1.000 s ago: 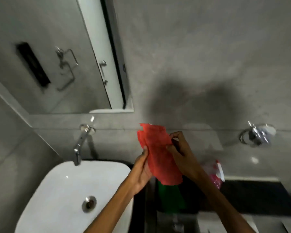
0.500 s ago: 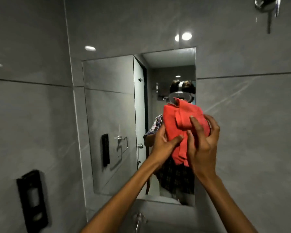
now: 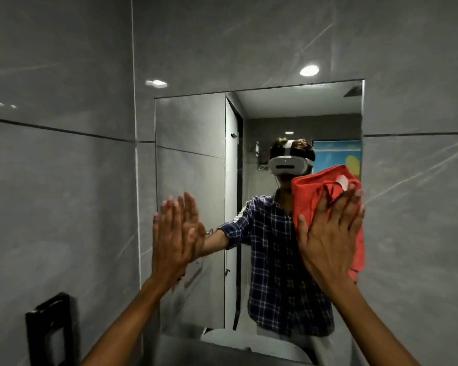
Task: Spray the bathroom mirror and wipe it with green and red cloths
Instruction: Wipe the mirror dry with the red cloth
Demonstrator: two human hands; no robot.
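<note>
Two flat, spread hands on the mirror (image 3: 196, 159): left hand (image 3: 173, 240) bare at its left edge, right hand (image 3: 328, 240) on red cloth (image 3: 312, 191).

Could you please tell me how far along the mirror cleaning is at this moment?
Looks done: I cannot tell whether the mirror was sprayed; no droplets or bottle show. In hand: the right hand presses the red cloth flat on the glass near its right edge, while the left hand braces open near the left edge. Left: wiping the rest. No green cloth is in view.
</note>
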